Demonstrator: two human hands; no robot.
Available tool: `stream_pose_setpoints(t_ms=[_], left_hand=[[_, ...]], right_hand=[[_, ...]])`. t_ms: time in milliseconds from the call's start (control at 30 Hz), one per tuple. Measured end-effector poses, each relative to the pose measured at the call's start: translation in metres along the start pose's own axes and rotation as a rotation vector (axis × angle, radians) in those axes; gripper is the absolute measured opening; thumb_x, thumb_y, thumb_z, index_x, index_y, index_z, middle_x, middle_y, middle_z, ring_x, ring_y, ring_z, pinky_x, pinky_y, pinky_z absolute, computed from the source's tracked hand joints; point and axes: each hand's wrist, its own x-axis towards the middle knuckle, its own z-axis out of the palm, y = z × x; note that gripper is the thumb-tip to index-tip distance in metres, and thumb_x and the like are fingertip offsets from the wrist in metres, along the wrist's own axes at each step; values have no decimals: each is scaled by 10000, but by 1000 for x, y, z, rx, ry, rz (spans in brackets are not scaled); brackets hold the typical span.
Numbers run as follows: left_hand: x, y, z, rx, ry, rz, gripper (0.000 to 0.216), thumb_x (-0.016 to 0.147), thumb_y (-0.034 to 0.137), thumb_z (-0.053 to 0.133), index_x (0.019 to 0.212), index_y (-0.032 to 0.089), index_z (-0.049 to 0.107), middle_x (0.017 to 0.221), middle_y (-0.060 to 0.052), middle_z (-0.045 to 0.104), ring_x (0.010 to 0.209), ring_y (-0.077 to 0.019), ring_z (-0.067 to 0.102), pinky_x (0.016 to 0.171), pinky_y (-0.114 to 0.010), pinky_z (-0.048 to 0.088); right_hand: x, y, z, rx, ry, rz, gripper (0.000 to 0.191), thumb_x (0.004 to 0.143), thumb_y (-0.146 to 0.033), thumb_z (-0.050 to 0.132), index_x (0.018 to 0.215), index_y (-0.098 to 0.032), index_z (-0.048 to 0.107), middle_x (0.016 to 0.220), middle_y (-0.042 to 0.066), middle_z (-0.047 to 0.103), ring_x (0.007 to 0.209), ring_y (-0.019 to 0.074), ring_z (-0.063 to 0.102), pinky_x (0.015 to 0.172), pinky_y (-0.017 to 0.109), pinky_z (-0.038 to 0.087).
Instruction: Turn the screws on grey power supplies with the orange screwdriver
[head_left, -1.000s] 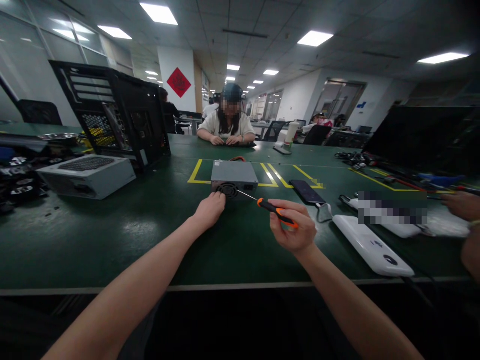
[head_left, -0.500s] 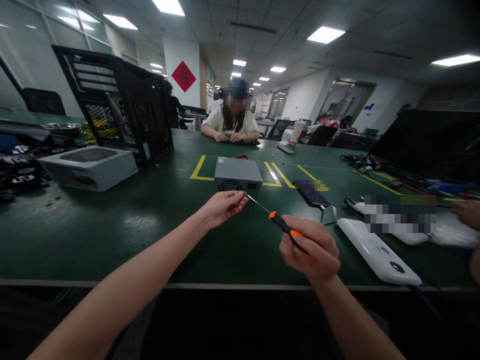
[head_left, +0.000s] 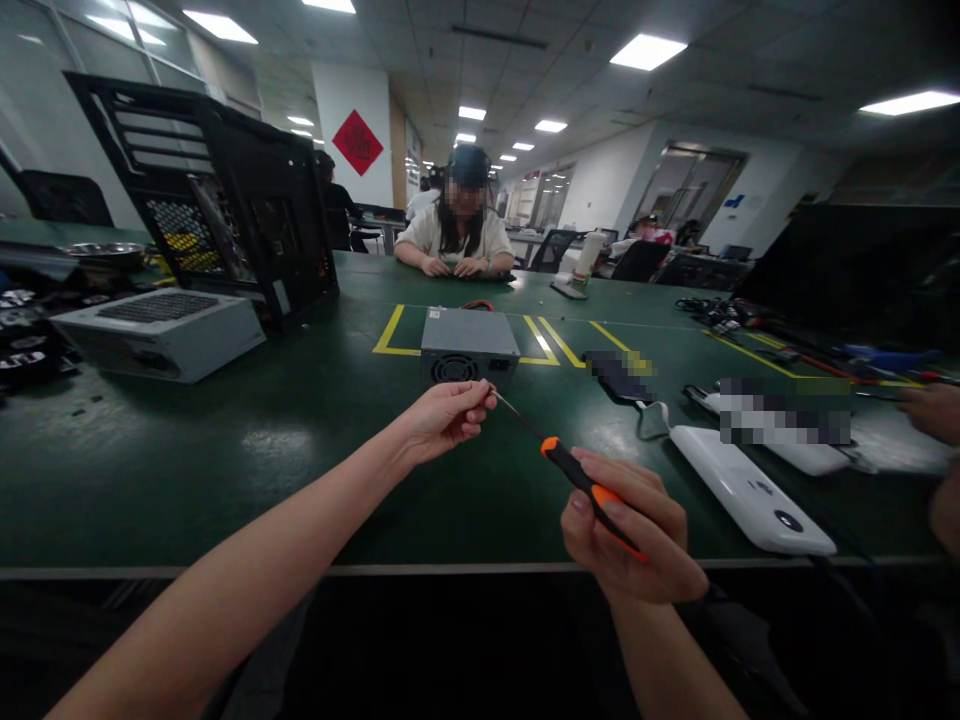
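Note:
My right hand (head_left: 637, 530) is wrapped round the orange-and-black handle of a screwdriver (head_left: 577, 470), whose thin shaft slants up and left. At the shaft's tip, my left hand (head_left: 450, 415) has thumb and forefinger pinched together. Whatever lies between those fingertips is too small to name. Just behind the left hand sits a grey computer power supply (head_left: 471, 335) on the green table (head_left: 360, 500), its fan grille and socket facing me. Red-orange wires show at its back edge.
A black computer case (head_left: 262, 220) and a second power supply (head_left: 165, 335) stand at left. To the right lie a phone (head_left: 619, 375) and a white device (head_left: 750, 490) with a cable. Across the table sits a person (head_left: 457, 235); another person's hand (head_left: 930, 410) shows at the right edge.
My right hand and the screwdriver handle have dropped slightly, so the shaft slants more steeply. My left hand keeps its pinch at the tip. The whole view has shifted a little.

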Motion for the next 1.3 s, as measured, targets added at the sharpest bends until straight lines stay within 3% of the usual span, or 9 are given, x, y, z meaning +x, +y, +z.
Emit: stream_pose_setpoints(t_ms=[400, 600, 733, 867, 1000, 1167, 1300], left_hand=[[-1, 0, 1, 38, -11, 9, 177, 730, 216, 710, 711, 91, 586, 675, 6, 530, 466, 1, 386, 370, -84, 286], [-1, 1, 3, 68, 2, 70, 244, 683, 272, 752, 720, 93, 590, 677, 11, 536, 462, 4, 391, 362, -85, 279], [-1, 2, 3, 63, 76, 122, 265, 661, 281, 765, 705, 94, 582, 675, 17, 536, 455, 4, 396, 363, -89, 295], [-3, 5, 4, 68, 77, 175, 269, 650, 276, 772, 727, 98, 585, 687, 20, 537, 465, 4, 403, 373, -87, 305], [-6, 9, 6, 125, 33, 206, 254, 662, 275, 765, 744, 112, 588, 691, 25, 534, 476, 4, 398, 388, -87, 301], [-10, 11, 8, 204, -16, 210, 259, 663, 303, 762, 750, 119, 602, 672, 25, 536, 476, 0, 385, 405, -102, 298], [-13, 12, 11, 254, -35, 209, 265, 663, 320, 759, 746, 122, 602, 604, 40, 500, 476, -12, 389, 412, -110, 299]], right_hand=[[-1, -4, 1, 6, -3, 44, 336, 617, 43, 634, 865, -161, 537, 1065, 62, 642, 865, 204, 676, 634, 336, 588], [0, -14, -2, -51, -140, 1, 293, 635, 31, 666, 836, -153, 557, 1052, 68, 648, 923, 207, 661, 693, 325, 576], [-3, -26, -2, -149, -217, 67, 361, 641, -9, 718, 958, -137, 601, 1015, 97, 668, 899, 188, 653, 716, 296, 563], [-5, -38, -2, -131, -263, 313, 391, 707, -24, 668, 1068, -151, 589, 1069, 105, 648, 941, 182, 640, 783, 300, 556], [-7, -50, -4, -23, -290, 695, 265, 762, -120, 633, 1007, -208, 582, 1032, 61, 636, 925, 174, 636, 807, 325, 546], [-8, -59, -4, 431, -267, 1362, 196, 843, -290, 558, 1014, -203, 522, 893, 41, 638, 742, 140, 640, 645, 286, 556], [2, -63, 1, 677, -138, 1615, 248, 789, -362, 620, 951, -189, 547, 872, 46, 624, 675, 110, 568, 479, 187, 447]])
